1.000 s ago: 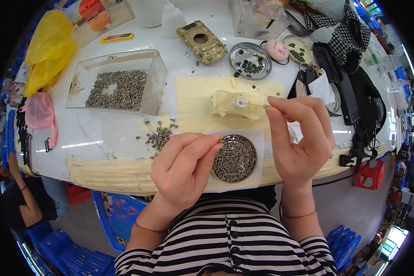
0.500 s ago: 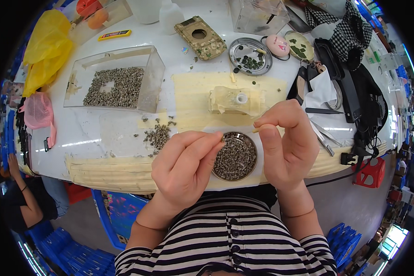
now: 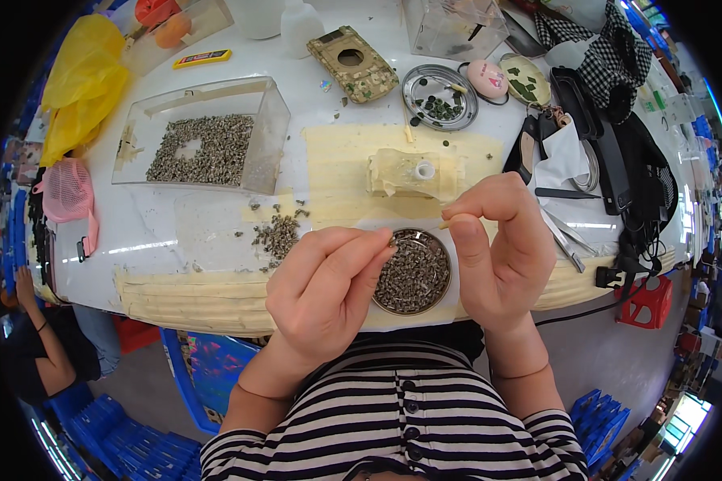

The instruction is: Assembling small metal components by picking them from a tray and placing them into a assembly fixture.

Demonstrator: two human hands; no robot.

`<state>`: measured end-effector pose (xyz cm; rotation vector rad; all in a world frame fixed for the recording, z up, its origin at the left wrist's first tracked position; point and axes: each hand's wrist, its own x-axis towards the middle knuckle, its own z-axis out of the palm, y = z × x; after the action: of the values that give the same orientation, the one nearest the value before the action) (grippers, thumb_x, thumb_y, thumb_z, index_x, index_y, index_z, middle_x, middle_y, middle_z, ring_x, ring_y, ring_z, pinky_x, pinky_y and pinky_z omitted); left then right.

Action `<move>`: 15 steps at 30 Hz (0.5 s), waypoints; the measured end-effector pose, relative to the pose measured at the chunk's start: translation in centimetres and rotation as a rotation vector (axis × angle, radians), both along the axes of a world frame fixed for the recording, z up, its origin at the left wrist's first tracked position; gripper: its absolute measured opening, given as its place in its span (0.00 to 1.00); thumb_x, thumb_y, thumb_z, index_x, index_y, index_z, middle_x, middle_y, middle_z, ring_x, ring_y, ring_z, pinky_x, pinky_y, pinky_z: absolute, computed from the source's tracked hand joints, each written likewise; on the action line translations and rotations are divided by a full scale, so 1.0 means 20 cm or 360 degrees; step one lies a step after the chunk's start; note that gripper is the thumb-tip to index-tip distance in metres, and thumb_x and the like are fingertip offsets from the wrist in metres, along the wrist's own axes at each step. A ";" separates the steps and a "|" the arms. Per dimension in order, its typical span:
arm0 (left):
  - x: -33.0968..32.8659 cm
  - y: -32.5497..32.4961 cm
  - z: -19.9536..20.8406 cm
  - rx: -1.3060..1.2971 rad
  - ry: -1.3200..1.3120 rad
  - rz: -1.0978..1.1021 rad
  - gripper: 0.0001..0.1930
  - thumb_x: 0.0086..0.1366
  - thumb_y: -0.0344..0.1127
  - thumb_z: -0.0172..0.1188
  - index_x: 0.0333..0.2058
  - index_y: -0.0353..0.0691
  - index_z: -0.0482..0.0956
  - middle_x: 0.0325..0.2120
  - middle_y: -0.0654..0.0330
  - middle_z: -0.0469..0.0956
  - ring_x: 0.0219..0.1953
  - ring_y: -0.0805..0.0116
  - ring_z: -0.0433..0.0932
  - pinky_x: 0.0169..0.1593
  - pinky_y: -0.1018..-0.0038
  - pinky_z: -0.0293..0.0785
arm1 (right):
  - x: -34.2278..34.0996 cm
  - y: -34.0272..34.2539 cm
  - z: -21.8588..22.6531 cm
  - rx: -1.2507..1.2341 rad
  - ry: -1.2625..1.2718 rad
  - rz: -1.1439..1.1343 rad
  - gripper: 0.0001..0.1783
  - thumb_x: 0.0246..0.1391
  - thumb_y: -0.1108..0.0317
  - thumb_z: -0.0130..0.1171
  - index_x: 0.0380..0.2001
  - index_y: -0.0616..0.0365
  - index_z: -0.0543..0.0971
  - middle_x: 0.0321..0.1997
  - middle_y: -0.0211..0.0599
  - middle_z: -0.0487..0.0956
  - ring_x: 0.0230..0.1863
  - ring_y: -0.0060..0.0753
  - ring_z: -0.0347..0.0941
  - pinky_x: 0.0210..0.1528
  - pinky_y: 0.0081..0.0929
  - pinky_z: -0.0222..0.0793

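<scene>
My left hand [image 3: 317, 293] is closed in a pinch beside the round metal dish [image 3: 449, 276]; a tiny piece may be at its fingertips, too small to name. My right hand [image 3: 501, 260] pinches a small yellowish sliver [image 3: 444, 225] between thumb and forefinger, its other fingers curled. The two pinches face each other across the dish with a gap between. Small grey metal parts [image 3: 413, 276] fill the dish below. A loose pile of similar parts [image 3: 276, 236] lies left of my left hand. Beyond my hands stands a tape-wrapped block [image 3: 393, 176] with a white ring on top.
A clear bin [image 3: 273, 136] at left holds many metal parts. A camouflage toy tank hull [image 3: 351, 64] lies farther back, near a metal plate [image 3: 472, 112] with dark green pieces. Tweezers [image 3: 565, 240] and cables are at right. Another person's arm [image 3: 44, 337] shows at far left.
Both hands keep nearly the same pinched pose over the dish. The whole view has shifted very slightly; nothing on the table has visibly moved.
</scene>
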<state>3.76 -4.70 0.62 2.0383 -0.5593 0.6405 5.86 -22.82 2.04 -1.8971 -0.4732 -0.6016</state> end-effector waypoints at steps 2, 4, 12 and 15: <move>0.00 0.00 0.00 0.0001 0.0000 0.0000 0.12 0.54 0.20 0.69 0.39 0.32 0.82 0.29 0.55 0.79 0.28 0.64 0.79 0.30 0.74 0.75 | 0.00 0.00 0.00 0.0017 0.0036 -0.0015 0.06 0.52 0.75 0.66 0.27 0.61 0.77 0.27 0.34 0.79 0.27 0.34 0.71 0.31 0.26 0.65; 0.00 0.00 0.00 0.0001 -0.0001 -0.0001 0.12 0.54 0.20 0.69 0.39 0.32 0.82 0.29 0.55 0.79 0.28 0.63 0.79 0.30 0.74 0.76 | -0.01 0.00 0.00 0.0031 0.0060 -0.0025 0.06 0.52 0.75 0.66 0.27 0.61 0.77 0.27 0.34 0.79 0.27 0.34 0.71 0.31 0.26 0.65; 0.00 0.00 0.00 -0.0003 0.0000 0.0003 0.13 0.53 0.20 0.69 0.39 0.32 0.82 0.29 0.55 0.79 0.28 0.64 0.79 0.30 0.75 0.76 | -0.01 -0.01 0.00 0.0063 0.0114 -0.0018 0.05 0.53 0.76 0.64 0.28 0.62 0.77 0.28 0.33 0.78 0.28 0.32 0.71 0.32 0.25 0.65; 0.00 0.00 0.00 -0.0009 -0.0005 -0.0001 0.13 0.53 0.20 0.69 0.39 0.32 0.82 0.29 0.55 0.79 0.28 0.64 0.79 0.30 0.75 0.76 | -0.01 0.00 0.00 0.0239 0.0134 -0.0180 0.04 0.54 0.76 0.63 0.28 0.62 0.77 0.28 0.33 0.78 0.28 0.31 0.71 0.32 0.24 0.65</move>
<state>3.76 -4.68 0.61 2.0322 -0.5593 0.6444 5.72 -22.85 1.94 -1.8064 -0.2607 -0.6111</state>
